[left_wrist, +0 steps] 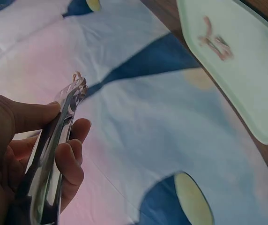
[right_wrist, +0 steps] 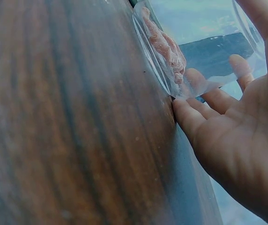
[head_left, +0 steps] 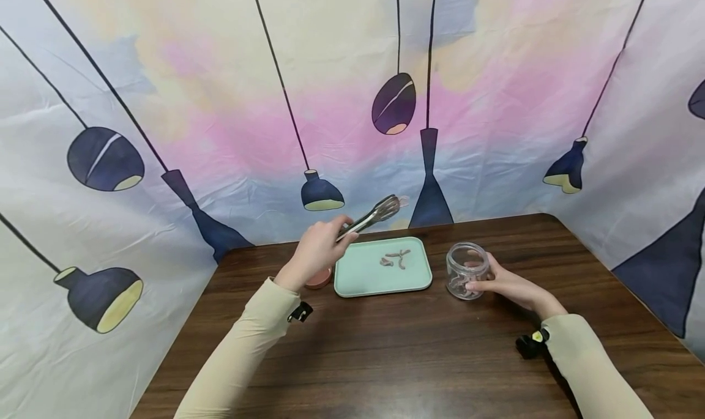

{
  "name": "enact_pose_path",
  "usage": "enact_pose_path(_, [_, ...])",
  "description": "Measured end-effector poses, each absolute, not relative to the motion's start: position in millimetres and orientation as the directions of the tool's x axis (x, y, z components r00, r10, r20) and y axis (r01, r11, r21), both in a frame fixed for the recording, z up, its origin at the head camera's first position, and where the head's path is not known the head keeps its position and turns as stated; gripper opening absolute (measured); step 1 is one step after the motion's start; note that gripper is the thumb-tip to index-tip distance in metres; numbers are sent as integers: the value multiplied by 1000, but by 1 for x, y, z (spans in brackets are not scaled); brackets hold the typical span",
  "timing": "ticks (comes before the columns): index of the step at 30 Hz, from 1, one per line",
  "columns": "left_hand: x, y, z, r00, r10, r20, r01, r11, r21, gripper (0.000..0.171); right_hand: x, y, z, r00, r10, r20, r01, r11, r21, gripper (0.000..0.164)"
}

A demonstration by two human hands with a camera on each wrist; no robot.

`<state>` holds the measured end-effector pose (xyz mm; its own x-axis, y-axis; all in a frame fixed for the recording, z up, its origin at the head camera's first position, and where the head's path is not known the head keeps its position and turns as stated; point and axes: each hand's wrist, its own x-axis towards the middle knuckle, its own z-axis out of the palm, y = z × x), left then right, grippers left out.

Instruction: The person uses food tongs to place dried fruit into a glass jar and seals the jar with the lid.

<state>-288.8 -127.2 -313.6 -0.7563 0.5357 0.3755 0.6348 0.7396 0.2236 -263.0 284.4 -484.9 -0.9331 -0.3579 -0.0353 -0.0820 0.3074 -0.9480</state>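
Note:
My left hand (head_left: 316,249) grips a pair of metal tongs (head_left: 368,218), raised above the back of the green tray (head_left: 358,275). A thin pale pink strip (left_wrist: 78,76) sticks out from the tongs' tips. Several brownish-pink strips (head_left: 401,260) lie on the tray, some crossing each other; their exact kind is unclear. To the right of the tray, a clear jar (head_left: 453,271) stands upright on the table without a lid. My right hand (head_left: 514,289) holds it around its right side. Pinkish strips (right_wrist: 164,47) sit at the bottom of the jar.
A round reddish lid-like thing (head_left: 319,279) lies at the tray's left, partly hidden behind my left wrist. The brown wooden table (head_left: 385,358) ends at the back against a painted cloth (head_left: 341,125) with lamp pictures.

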Motion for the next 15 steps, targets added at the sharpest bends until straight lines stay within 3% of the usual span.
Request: enact_pose_path(15, [-274,-77,-304,-651,669,358,745,654,133,28,-261,285,-483,-929,-368,-31,-93,315,-944,90])
